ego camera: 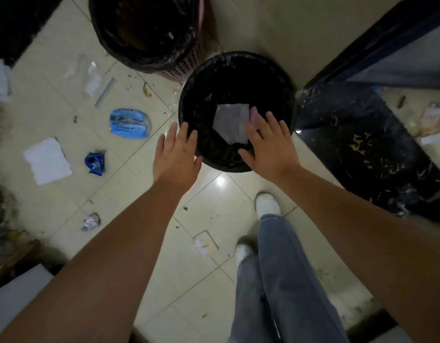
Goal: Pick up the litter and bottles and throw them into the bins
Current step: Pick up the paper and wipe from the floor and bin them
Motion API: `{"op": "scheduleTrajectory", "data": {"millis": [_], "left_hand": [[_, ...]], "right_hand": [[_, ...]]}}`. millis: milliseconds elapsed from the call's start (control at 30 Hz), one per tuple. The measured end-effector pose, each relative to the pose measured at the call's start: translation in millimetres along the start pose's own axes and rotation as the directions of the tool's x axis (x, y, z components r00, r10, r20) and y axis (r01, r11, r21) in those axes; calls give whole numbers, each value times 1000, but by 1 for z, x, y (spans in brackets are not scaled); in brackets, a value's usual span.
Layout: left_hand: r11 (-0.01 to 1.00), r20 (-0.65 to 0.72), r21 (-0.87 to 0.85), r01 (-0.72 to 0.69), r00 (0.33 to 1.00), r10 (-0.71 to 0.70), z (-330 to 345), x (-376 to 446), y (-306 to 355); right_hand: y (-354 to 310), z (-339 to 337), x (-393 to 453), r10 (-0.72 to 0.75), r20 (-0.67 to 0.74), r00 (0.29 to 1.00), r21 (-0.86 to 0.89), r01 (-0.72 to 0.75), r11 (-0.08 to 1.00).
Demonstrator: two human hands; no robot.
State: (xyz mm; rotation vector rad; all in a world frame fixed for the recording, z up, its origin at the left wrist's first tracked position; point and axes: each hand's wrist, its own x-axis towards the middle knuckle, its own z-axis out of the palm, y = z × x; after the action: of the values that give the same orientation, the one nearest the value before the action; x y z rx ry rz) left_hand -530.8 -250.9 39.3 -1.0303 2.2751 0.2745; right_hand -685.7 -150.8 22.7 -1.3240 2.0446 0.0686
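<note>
Floor (129, 194) left: white paper (47, 160), blue wrapper (95, 163), blue packet (129, 123), all loose. Left hand (175, 158) open, empty, at the black bin's (189, 100) rim. Right hand (268, 142) open, empty, above pale litter (230, 122) inside.

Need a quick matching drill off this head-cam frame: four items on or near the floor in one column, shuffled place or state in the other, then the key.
Column 1
1. white paper sheet
2. light blue flattened packet
3. pale sheet
4. crumpled silver wrapper

Column 2
A. inside the black-lined round bin
B. on the floor, just left of that bin
C. flat on the tiles beside the dark blue wrapper
D. on the floor left of the left forearm

Pairs: 1-C, 2-B, 3-A, 4-D
</note>
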Motion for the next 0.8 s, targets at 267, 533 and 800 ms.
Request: {"op": "scheduleTrajectory", "data": {"millis": [267,533,800], "left_hand": [[998,-7,52,21,1000,-20,6,-58,-71],[982,50,81,-170,985,166,63,-119,-185],[933,135,113,-341,936,326,124,-138,-267]], "right_hand": [[-82,15,-16,-50,-58,997,-35,48,998],[-163,92,-72,191,-1,982,-74,-191,979],[-250,204,-155,564,164,809,64,-580,812]]}}
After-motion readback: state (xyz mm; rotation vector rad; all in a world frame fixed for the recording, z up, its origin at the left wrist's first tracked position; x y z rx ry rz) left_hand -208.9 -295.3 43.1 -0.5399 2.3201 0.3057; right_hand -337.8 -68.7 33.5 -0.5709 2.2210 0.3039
